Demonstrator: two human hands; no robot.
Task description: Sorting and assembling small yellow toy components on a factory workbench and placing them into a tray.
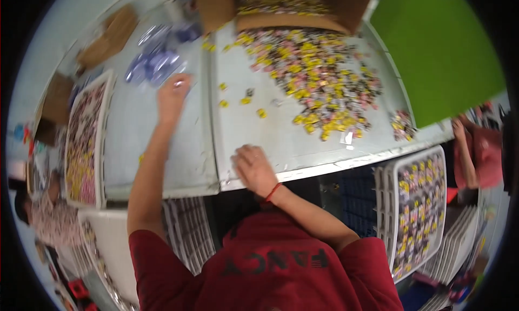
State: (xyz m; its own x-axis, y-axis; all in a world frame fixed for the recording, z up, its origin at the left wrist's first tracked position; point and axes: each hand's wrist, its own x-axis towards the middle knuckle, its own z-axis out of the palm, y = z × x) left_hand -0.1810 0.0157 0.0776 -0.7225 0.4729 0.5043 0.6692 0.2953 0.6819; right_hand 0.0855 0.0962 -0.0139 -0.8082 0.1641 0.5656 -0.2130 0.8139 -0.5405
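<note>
My left hand (175, 90) is reached forward over the left table, its fingers curled closed. What they hold, if anything, is hidden. Just beyond the fingertips lies a heap of translucent bluish-purple plastic pieces (157, 63), too blurred to tell whether bags or shells. My right hand (254, 167) rests palm down near the front edge of the table, by the seam, fingers stretched out and nothing in them. A large spread of small yellow, pink and dark wrapped pieces (319, 78) covers the table ahead and to the right, with a few strays (262, 113) nearer the right hand.
An open cardboard box (292, 23) of similar pieces stands at the back. White trays flank me: a filled one (102, 143) on the left table, stacked ones (383, 219) below right. A green board (432, 51) lies far right. People (478, 154) work at both sides.
</note>
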